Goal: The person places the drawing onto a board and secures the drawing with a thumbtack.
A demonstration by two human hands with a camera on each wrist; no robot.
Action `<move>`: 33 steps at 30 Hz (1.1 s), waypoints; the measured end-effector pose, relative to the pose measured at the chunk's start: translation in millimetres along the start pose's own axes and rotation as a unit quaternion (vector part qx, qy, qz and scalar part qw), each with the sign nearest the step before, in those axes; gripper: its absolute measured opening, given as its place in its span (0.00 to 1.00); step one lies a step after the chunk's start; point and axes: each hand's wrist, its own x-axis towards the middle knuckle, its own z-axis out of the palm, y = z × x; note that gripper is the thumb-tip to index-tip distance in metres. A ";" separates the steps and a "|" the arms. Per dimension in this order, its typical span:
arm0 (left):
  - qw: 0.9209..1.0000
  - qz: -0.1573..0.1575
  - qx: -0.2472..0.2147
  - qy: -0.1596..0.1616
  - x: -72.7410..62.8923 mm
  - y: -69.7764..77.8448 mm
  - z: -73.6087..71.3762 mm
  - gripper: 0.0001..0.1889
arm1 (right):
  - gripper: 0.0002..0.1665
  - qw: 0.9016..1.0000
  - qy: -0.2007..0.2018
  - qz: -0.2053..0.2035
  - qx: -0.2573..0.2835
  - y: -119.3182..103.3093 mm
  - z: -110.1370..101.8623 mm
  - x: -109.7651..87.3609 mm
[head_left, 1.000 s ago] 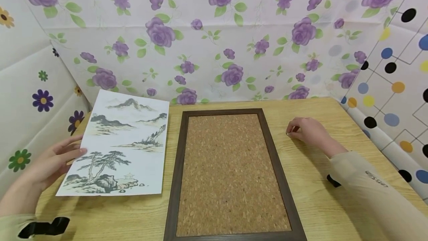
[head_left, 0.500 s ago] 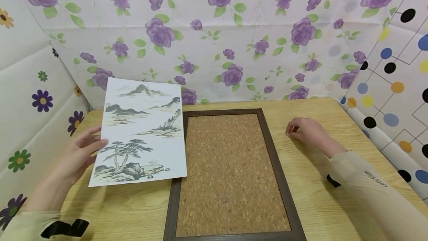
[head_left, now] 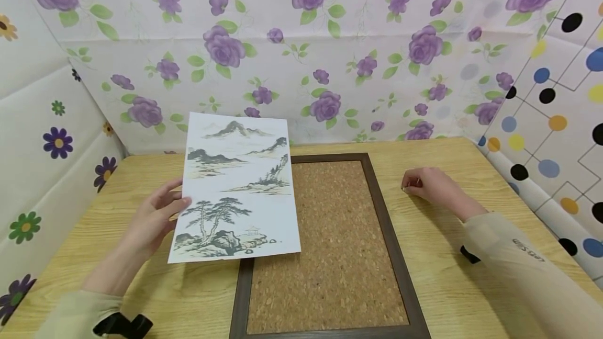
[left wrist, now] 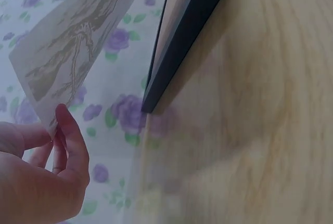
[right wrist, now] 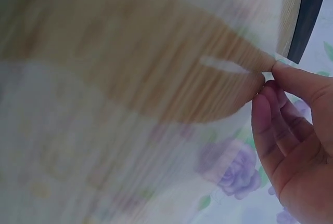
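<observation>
My left hand point(head_left: 153, 221) pinches the left edge of a white sheet with a printed ink landscape point(head_left: 235, 171), thumb in front. The sheet is raised and tilted, overlapping the left part of a dark-framed cork board point(head_left: 334, 255) in the head view. In the left wrist view that hand point(left wrist: 49, 167) grips the sheet's edge point(left wrist: 73, 42). To the right of the board, my right hand point(head_left: 428, 184) rests low at the tabletop, thumb and fingers together around a tiny pale thing; I cannot tell its kind. The right wrist view shows this hand point(right wrist: 299, 130) with fingertips at the tabletop.
The cork board lies on a light wooden table point(head_left: 447, 276). A purple-flowered sheet point(head_left: 301, 67) hangs behind it. A dotted cloth point(head_left: 556, 135) bounds the right side and a flower-patterned one point(head_left: 42, 171) the left.
My left hand has carried the landscape sheet rightward, from beside the board to over its left part, lifting it from its earlier lower position. My right hand stays in place.
</observation>
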 end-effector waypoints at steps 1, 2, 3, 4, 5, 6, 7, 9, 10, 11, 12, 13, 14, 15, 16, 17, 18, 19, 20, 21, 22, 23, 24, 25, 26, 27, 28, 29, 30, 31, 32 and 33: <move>1.000 -0.002 0.005 0.003 0.1 -0.6 4.4 0.36 | 0.04 1.000 -0.004 0.002 0.005 0.4 0.2 -0.1; 1.000 -0.004 0.011 0.006 0.3 -1.6 8.8 0.36 | 0.04 1.000 -0.009 0.003 0.008 0.9 0.3 0.0; 1.000 -0.003 0.017 0.007 0.5 -2.9 13.3 0.36 | 0.05 1.000 -0.013 0.004 0.012 1.3 0.6 0.1; 1.000 -0.004 0.022 0.010 0.3 -4.2 17.8 0.36 | 0.04 1.000 -0.016 0.005 0.015 2.1 1.1 0.1; 1.000 -0.003 0.025 0.012 0.1 -5.6 22.3 0.36 | 0.05 1.000 -0.019 0.006 0.018 2.6 1.5 0.1; 1.000 -0.002 0.024 0.013 -0.2 -7.1 26.7 0.35 | 0.05 1.000 -0.022 0.007 0.021 3.0 1.9 0.0; 1.000 -0.001 0.026 0.015 -0.7 -8.4 31.1 0.35 | 0.04 0.999 -0.024 0.007 0.023 3.4 2.4 -0.1; 1.000 -0.002 0.024 0.015 -1.5 -10.9 39.3 0.34 | 0.03 0.999 -0.028 0.008 0.029 4.2 3.1 -0.2; 1.000 -0.003 0.022 0.014 -1.8 -11.8 43.1 0.34 | 0.03 0.999 -0.029 0.008 0.032 4.4 3.3 -0.2; 1.000 -0.005 0.019 0.014 -2.0 -12.6 46.8 0.34 | 0.03 0.999 -0.031 0.007 0.036 4.1 3.2 -0.2; 1.000 -0.009 0.017 0.012 -2.1 -13.2 50.4 0.34 | 0.03 0.999 -0.033 0.008 0.039 3.9 3.2 -0.3; 1.000 -0.012 0.015 0.011 -2.1 -13.8 53.8 0.34 | 0.04 0.999 -0.034 0.007 0.041 3.7 3.0 -0.3; 1.000 -0.016 0.014 0.009 -2.0 -14.3 57.0 0.34 | 0.04 0.998 -0.036 0.008 0.044 3.7 2.9 -0.2; 1.000 -0.019 0.012 0.007 -1.7 -14.8 60.2 0.34 | 0.05 0.998 -0.037 0.008 0.047 3.3 2.8 -0.3; 1.000 -0.022 0.009 0.006 -1.5 -15.4 63.4 0.34 | 0.06 0.998 -0.039 0.008 0.049 2.8 2.5 -0.4; 1.000 -0.026 0.007 0.004 -1.4 -16.1 66.4 0.34 | 0.06 0.998 -0.041 0.009 0.051 2.6 2.4 -0.5; 1.000 -0.028 0.006 0.003 -1.3 -16.7 69.5 0.34 | 0.07 0.998 -0.042 0.010 0.052 2.6 2.4 -0.5; 1.000 -0.031 0.006 0.002 -1.4 -17.2 72.5 0.34 | 0.06 0.997 -0.044 0.011 0.055 2.9 2.5 -0.6; 0.999 -0.034 0.004 0.003 -1.6 -17.6 75.5 0.34 | 0.05 0.997 -0.046 0.013 0.057 3.0 2.7 -0.6; 0.999 -0.037 0.001 0.005 -1.8 -17.9 78.5 0.33 | 0.05 0.997 -0.048 0.013 0.060 3.3 2.9 -0.6; 0.999 -0.041 -0.001 0.008 -2.2 -18.0 81.5 0.33 | 0.04 0.997 -0.050 0.014 0.062 3.4 3.1 -0.6; 0.999 -0.043 -0.003 0.010 -2.7 -17.9 84.2 0.32 | 0.03 0.997 -0.052 0.014 0.063 4.2 3.6 -0.4; 0.999 -0.045 -0.005 0.013 -3.1 -17.8 86.8 0.32 | 0.02 0.996 -0.054 0.015 0.066 4.7 4.1 -0.3; 0.999 -0.048 -0.008 0.016 -3.5 -17.7 89.2 0.31 | 0.02 0.996 -0.055 0.015 0.068 5.4 4.5 -0.1; 0.999 -0.048 -0.009 0.018 -3.9 -17.7 91.4 0.31 | 0.02 0.996 -0.056 0.016 0.069 6.1 4.9 0.0; 0.999 -0.049 -0.011 0.019 -4.2 -17.7 93.5 0.31 | 0.02 0.996 -0.055 0.016 0.070 6.8 5.3 0.2; 0.999 -0.049 -0.010 0.019 -4.4 -17.8 95.2 0.30 | 0.02 0.996 -0.055 0.016 0.070 7.4 5.7 0.3; 0.999 -0.049 -0.009 0.017 -4.7 -18.1 96.6 0.31 | 0.01 0.996 -0.055 0.016 0.070 8.1 6.0 0.4; 0.999 -0.049 -0.008 0.016 -4.9 -18.2 98.1 0.30 | 0.02 0.996 -0.055 0.016 0.071 8.3 6.0 0.4; 0.999 -0.050 -0.007 0.015 -5.1 -18.5 99.4 0.31 | 0.02 0.996 -0.054 0.015 0.072 8.7 6.1 0.4; 0.999 -0.050 -0.007 0.015 -5.4 -18.7 100.8 0.31 | 0.02 0.996 -0.053 0.014 0.071 8.8 6.2 0.5; 0.999 -0.051 -0.009 0.016 -5.5 -18.9 102.3 0.30 | 0.02 0.996 -0.053 0.013 0.069 8.6 6.1 0.5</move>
